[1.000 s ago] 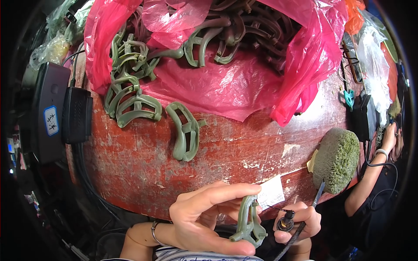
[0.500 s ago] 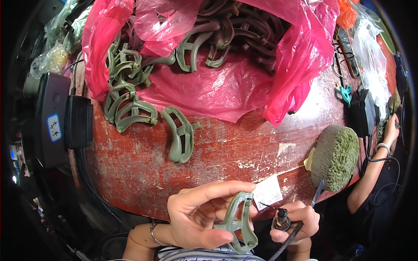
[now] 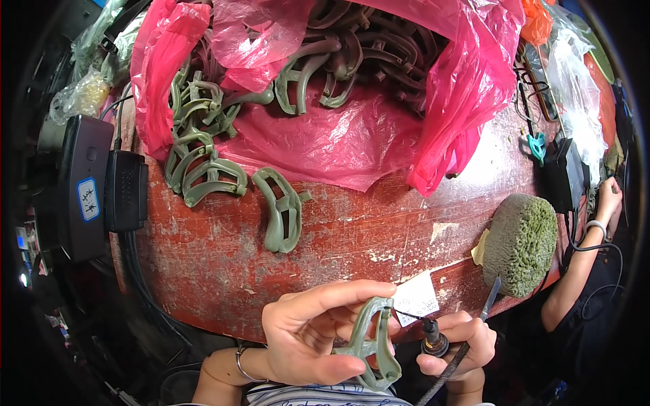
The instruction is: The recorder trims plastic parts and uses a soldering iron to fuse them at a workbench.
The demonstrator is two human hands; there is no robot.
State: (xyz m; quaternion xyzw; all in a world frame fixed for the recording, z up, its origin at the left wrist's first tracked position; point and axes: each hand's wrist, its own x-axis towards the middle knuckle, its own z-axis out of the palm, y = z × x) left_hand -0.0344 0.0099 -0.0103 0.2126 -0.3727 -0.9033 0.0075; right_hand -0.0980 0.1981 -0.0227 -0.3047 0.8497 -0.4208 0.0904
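Note:
My left hand (image 3: 298, 331) holds a green, curved openwork frame piece (image 3: 366, 348) upright between thumb and fingers, over the table's near edge. My right hand (image 3: 474, 338) grips a dark pen-like tool (image 3: 433, 338) with a thin wire tip. That tip meets, or nearly meets, the upper end of the frame piece. A slim knife (image 3: 493, 298) with a dark textured handle also lies in my right hand, its blade pointing up and right. Just beyond the hands is a small white paper (image 3: 418, 298) with handwriting. A similar green piece (image 3: 279, 216) lies alone on the table.
A large pink plastic bag (image 3: 325, 149) spreads over the far side, with many green pieces (image 3: 215, 179) in and beside it. A rough green block (image 3: 520, 243) stands at right. Black boxes (image 3: 88, 183) and cables line the left. Another person's arm (image 3: 575, 271) is at far right.
The wire tip of the pen-like tool has moved up and left to the top end of the frame piece. My left hand has barely shifted.

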